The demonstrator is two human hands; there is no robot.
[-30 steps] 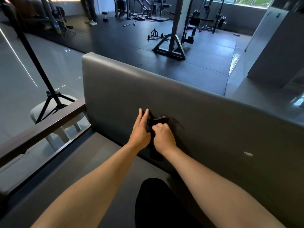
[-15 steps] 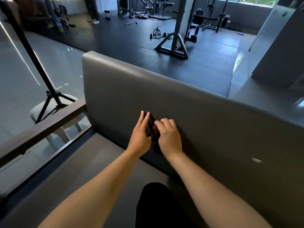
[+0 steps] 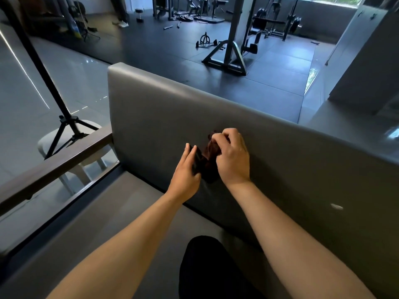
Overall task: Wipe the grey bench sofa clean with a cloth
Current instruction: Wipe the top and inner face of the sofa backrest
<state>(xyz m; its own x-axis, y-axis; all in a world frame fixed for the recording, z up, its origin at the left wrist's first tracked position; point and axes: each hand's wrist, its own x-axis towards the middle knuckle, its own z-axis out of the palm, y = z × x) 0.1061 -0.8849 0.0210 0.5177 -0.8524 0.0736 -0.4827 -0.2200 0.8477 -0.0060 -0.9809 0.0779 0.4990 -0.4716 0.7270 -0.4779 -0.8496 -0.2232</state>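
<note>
Here both hands work a dark cloth [image 3: 212, 153] against the upright backrest of the grey bench sofa [image 3: 151, 117], near its middle height and above the seat. The right hand [image 3: 232, 158] is curled, its fingertips pinching the cloth's bunched upper part, while the left hand [image 3: 186, 171] has its fingers straight and pressed together, clasping the cloth's lower left edge. Beyond the sofa's left end stand a wooden rail [image 3: 54, 167] and a black tripod [image 3: 64, 124].
</note>
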